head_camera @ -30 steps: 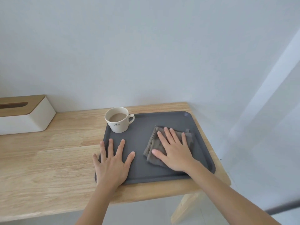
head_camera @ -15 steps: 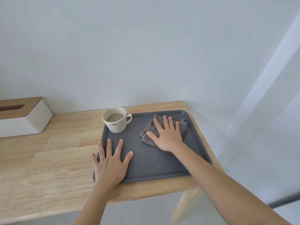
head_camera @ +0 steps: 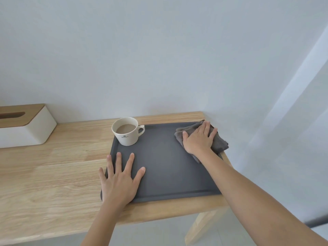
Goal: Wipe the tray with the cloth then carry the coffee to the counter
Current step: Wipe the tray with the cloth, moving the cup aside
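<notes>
At the tray's [head_camera: 166,174] far right corner, the right hand [head_camera: 198,141] presses flat on the soft cloth [head_camera: 219,142]; the left hand [head_camera: 120,181] lies spread near-left. The full cup [head_camera: 126,131], far-left, spills easily: take its handle.

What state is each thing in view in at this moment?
Tray: flat on the table, mostly bare.
Cloth: bunched at the tray's far right corner, under the right hand.
Left hand: flat, fingers spread, on the tray's near left corner.
Cup: upright on the tray's far left corner, holding milky coffee.
Tissue box: on the table, wooden lid on.
</notes>
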A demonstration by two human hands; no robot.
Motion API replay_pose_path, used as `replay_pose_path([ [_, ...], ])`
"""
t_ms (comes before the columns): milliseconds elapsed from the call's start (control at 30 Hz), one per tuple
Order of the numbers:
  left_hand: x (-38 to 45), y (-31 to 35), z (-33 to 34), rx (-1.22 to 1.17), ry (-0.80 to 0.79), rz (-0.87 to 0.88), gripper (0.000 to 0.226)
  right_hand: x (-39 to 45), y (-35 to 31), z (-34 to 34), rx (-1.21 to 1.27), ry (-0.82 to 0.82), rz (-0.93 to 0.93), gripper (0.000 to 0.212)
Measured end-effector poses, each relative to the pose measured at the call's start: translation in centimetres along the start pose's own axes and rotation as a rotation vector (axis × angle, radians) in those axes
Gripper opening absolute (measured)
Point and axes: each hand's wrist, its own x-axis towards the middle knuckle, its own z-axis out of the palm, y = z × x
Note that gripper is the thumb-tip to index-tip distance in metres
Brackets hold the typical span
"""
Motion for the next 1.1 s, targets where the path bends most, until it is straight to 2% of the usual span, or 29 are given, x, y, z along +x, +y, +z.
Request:
replay_pose_path([
  [133, 0.0, 0.1, -0.1, 0.001, -0.002, 0.001, 0.085, 0.9, -0.8, 0.7, 0.077, 0.009, -0.120, 0.083],
  [367, -0.1, 0.2, -0.3, -0.024, -0.004, 0.009, 0.067, -4.6, -1.5, 1.2, 0.114, -0.049, -0.577, 0.079],
  [467, -0.1, 0.2, -0.3, -0.025, -0.001, 0.008, 0.067, -8.4, 0.3, 1.7, 0.107, -0.063, -0.774, 0.077],
  [533, -0.1, 0.1, -0.2, -0.022, -0.005, 0.007, 0.067, -9.6, 2.4, 1.8, 0.073, -0.071, -0.843, 0.077],
  [600, -0.1, 0.1, -0.2, -0.030, -0.004, 0.008, 0.068, -9.1, 3.9, 1.5, 0.047, -0.059, -0.804, 0.077],
  [667, 0.0, 0.1, -0.2, -0.038, -0.005, 0.011, 0.068, -7.8, 4.2, 1.3, 0.045, -0.039, -0.668, 0.079],
  [767, 0.0, 0.1, -0.1, -0.025, -0.009, 0.006, 0.068, -5.7, 2.4, 1.5, 0.074, -0.018, -0.446, 0.080],
  [833, 0.0, 0.1, -0.1, -0.025, -0.009, 0.004, 0.068, -5.2, 0.8, 1.7, 0.088, -0.002, -0.380, 0.079],
  [900, 0.1, 0.2, -0.2, -0.033, -0.009, 0.003, 0.069, -5.7, -0.1, 1.8, 0.086, -0.010, -0.438, 0.077],
  [1033, -0.1, 0.2, -0.2, -0.042, -0.005, 0.001, 0.068, -8.1, 1.9, 0.8, 0.165, -0.127, -0.730, 0.069],
  [1100, 0.0, 0.2, -0.2, -0.047, 0.002, 0.000, 0.068, -8.1, 4.0, 0.4, 0.236, 0.009, -0.642, 0.064],
])
